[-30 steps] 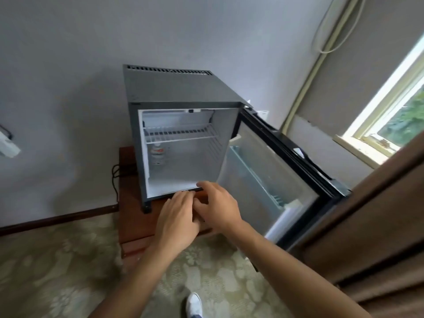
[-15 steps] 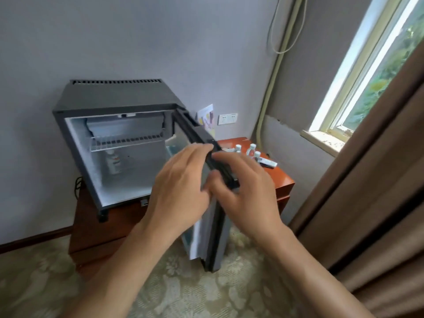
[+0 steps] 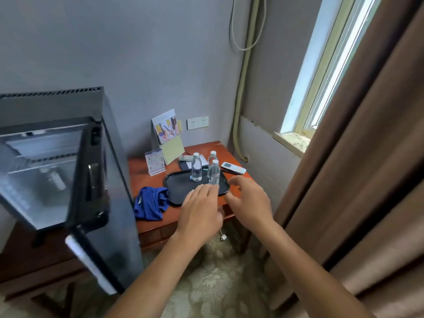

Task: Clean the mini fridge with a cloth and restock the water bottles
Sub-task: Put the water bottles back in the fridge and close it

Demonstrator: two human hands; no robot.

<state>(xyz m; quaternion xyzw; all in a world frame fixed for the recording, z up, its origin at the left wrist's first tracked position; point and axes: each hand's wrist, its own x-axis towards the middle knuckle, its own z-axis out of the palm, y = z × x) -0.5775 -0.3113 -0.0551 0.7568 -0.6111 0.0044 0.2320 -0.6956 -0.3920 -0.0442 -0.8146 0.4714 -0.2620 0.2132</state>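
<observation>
head view: the mini fridge is cut off at the left edge and blurred, its door open toward me; i can make out a wire shelf and one pale bottle-like shape inside, nothing sharper. my left hand and right hand both hang over the near edge of the black tray, fingers loosely spread and holding nothing. three water bottles stand upright on the tray's far half; the nearest one sits just beyond my left fingertips, and i cannot tell whether they touch. the blue cloth lies crumpled on the red-brown table, just left of the tray. bottle labels and the leaflet stand are too blurred to read. a white remote lies right of the bottles
</observation>
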